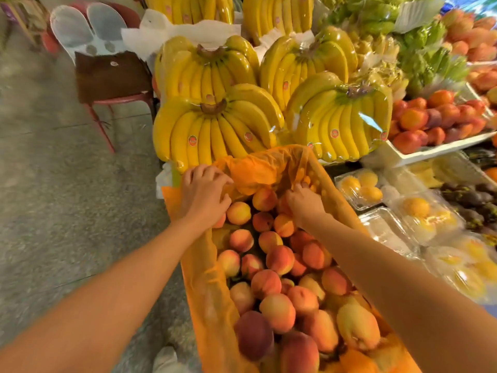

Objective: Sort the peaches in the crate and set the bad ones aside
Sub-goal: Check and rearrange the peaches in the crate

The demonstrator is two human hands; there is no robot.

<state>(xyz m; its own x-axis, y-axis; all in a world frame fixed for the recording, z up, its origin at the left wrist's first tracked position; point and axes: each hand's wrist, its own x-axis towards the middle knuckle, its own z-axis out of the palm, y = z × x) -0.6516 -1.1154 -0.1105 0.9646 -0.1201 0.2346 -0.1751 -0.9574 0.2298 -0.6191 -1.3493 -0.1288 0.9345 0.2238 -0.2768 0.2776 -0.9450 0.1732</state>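
Observation:
A crate lined with a crumpled orange plastic liner [204, 281] holds several peaches [279, 259], yellow-orange to deep red; one dark reddish peach [254, 335] lies near the front. My left hand [204, 195] is at the far left corner, its fingers curled over the bunched liner, with a peach [238, 212] just right of the wrist. My right hand [304, 201] reaches to the far right end, where its fingertips pinch a fold of the liner against the crate wall. What lies under that fold is hidden.
Wrapped banana bunches [215, 130] stand right behind the crate. To the right are clear clamshell boxes of yellow fruit [360, 189] and a white tray of red-orange fruit [435, 122]. A red chair [113, 76] stands at the back left on the concrete floor [67, 197].

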